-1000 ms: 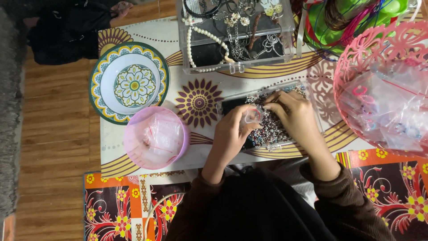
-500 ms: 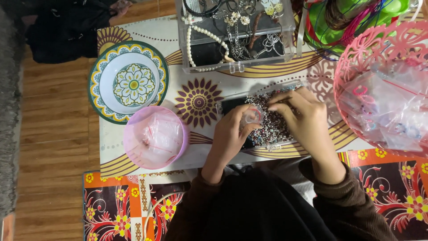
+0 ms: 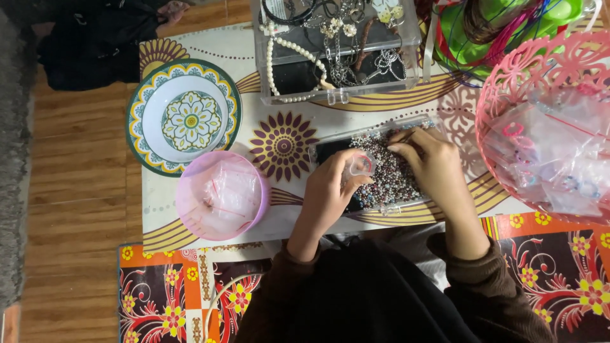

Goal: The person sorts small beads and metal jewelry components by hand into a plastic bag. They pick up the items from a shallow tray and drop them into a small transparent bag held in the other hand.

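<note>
A clear flat tray (image 3: 330, 149) full of small mixed beads lies on the patterned table in front of me. My left hand (image 3: 333, 187) rests at the tray's near left side and pinches a small clear plastic bag (image 3: 361, 164) over the beads. My right hand (image 3: 429, 159) is over the right half of the tray, fingertips pressed together at the beads near its far edge; whether it holds a bead is too small to tell.
A pink bowl (image 3: 190, 219) with clear bags sits at the left. Behind it stands a patterned plate (image 3: 143, 127). A clear jewellery box (image 3: 337, 95) with a pearl necklace is at the back. A pink lattice basket (image 3: 508, 89) of bags fills the right.
My right hand has shifted slightly right and toward the tray's far edge. My left hand keeps the small bag in the same place.
</note>
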